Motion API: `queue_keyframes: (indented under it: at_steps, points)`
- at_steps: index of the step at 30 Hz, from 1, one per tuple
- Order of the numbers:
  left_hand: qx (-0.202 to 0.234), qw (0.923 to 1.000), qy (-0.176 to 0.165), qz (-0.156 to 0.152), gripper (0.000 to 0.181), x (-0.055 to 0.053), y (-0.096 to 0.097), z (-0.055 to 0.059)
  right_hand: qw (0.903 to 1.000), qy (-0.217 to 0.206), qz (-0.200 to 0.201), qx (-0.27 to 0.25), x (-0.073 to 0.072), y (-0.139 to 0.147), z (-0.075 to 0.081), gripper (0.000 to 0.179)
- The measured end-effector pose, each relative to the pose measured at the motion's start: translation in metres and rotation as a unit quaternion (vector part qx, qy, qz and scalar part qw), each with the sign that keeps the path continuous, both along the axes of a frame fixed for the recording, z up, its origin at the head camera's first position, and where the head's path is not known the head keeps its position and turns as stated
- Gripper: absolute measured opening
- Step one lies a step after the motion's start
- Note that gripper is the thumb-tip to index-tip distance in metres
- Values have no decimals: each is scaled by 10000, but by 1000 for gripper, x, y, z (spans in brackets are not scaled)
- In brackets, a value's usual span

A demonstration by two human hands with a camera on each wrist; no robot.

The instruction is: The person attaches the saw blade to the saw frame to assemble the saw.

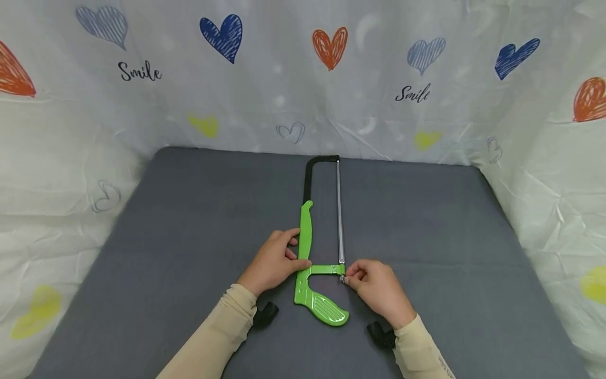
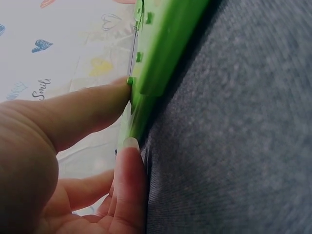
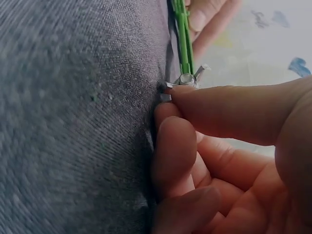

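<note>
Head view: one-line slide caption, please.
Left hand holds a green-handled hacksaw flat on gray cloth while the right hand pinches its wing nut.

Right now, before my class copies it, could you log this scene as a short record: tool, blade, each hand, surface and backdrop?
Tool: green-and-black hacksaw, lying on its side, grip end nearest the person
Blade: silver blade, right of the frame in the head view
Left hand: holds the hacksaw's green body, thumb on top
Right hand: fingers pinch the metal wing nut near the blade's lower end
Surface: grey tabletop
Backdrop: white sheet printed with hearts and "Smile"
</note>
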State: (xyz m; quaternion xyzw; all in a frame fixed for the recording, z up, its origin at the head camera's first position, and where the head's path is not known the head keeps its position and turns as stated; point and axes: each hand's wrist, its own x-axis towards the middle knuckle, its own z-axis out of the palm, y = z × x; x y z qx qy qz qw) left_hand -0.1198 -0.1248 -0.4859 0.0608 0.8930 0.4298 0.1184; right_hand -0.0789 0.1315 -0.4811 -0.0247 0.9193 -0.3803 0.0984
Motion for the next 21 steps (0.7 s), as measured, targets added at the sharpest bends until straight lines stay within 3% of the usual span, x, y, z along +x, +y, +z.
queue_keyframes:
  at_steps: [6,10,13,16,21]
  points:
    - [37,10000,-2,83,85,0,-2,-1,9996,-212,65,-182,-3,2,-2,11]
    - [50,9999,-11,124,84,2,-1,-3,9978,-483,45,-451,-2,5,-2,2]
    - [34,9999,-30,137,84,2,0,-3,9969,-600,-73,-507,-3,4,-2,19]
    - [5,9998,-54,168,84,1,0,-3,9980,-518,-120,-341,-5,3,-4,28]
    - [-19,9999,-13,158,84,-1,2,-4,9994,-285,-85,-201,-6,5,-8,24]
